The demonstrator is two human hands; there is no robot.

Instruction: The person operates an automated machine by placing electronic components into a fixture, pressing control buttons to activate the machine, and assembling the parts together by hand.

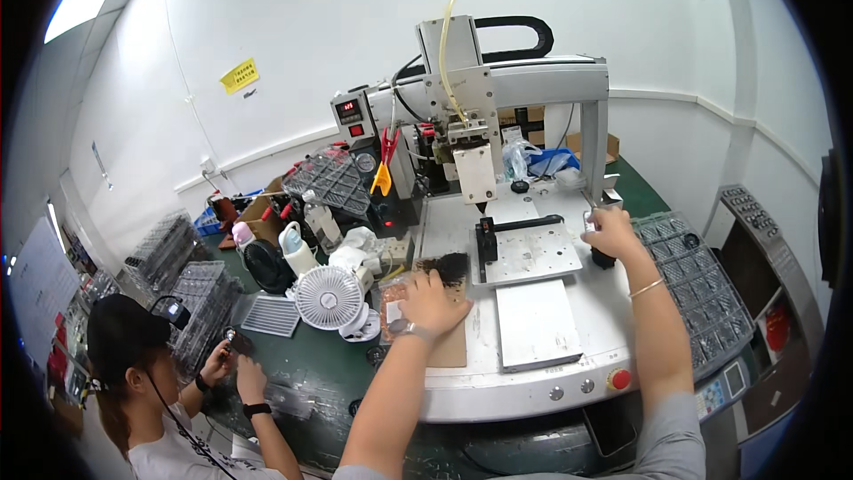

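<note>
At a factory bench, I am pressing my left hand [433, 302], fingers spread flat and holding nothing, onto a clear packet [397, 309] lying on a brown cardboard sheet [449, 348]; a clump of dark brush bristles [446, 265] is lying just beyond my fingertips. My right hand [613, 231] is closing around a small pale part [589, 224], with a black knob [604, 259] sitting just below it. Between my hands, the machine's metal fixture plate [531, 254] is resting under the dispensing head [475, 173]. Off to my left, a co-worker's hands [236, 364] are working on a small item.
</note>
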